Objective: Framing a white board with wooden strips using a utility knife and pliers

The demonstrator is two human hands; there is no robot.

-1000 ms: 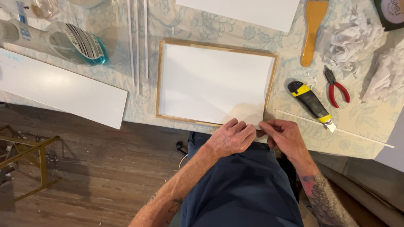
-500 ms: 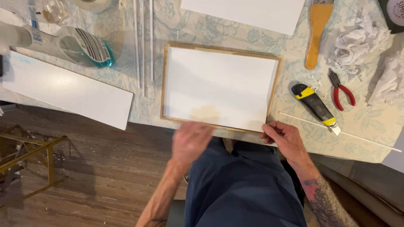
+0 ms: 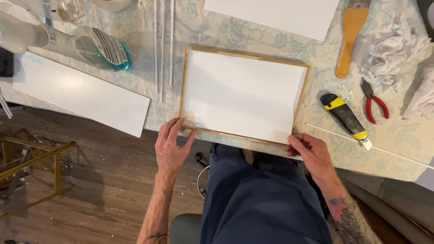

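At centre of the patterned tabletop (image 3: 253, 27) lies one wooden frame (image 3: 244, 136) holding a white panel (image 3: 244, 95). Its long axis runs roughly 9 to 3 o'clock, the right end tipped slightly toward 4 o'clock; its near long edge sits at the table's front edge.

Left hand (image 3: 171, 147): one, open, fingers spread and extended toward 12 o'clock. The fingertips rest at the frame's near left corner; the frame extends from the hand toward 1 and 2 o'clock.

Right hand (image 3: 314, 156): one, fingers curled, thumb and fingertips at the frame's near right corner. Whether it pinches the wood or only presses against it cannot be told. The frame lies at 10 to 11 o'clock from this hand.

Item count around the frame:
- White boards: two. One long board (image 3: 81, 95) at 9 o'clock, overhanging the table edge; one sheet (image 3: 275, 13) at 12 o'clock.
- Thin white rods (image 3: 162, 45): three at 10 to 11 o'clock, set parallel, pointing 12 to 6 o'clock. A fourth thin strip (image 3: 384, 149) lies at 4 o'clock.
- Utility knife (image 3: 346, 119): one, black and yellow, at 3 o'clock, blade end toward 5 o'clock.
- Red-handled pliers (image 3: 374, 101): one, just beyond the knife.
- Wooden-handled brush (image 3: 350, 40): one, at 1 o'clock.
- Crumpled paper (image 3: 393, 49): at 2 o'clock.
- Clear bottle (image 3: 97, 47) with blue liquid: one, at 10 o'clock, lying on its side.
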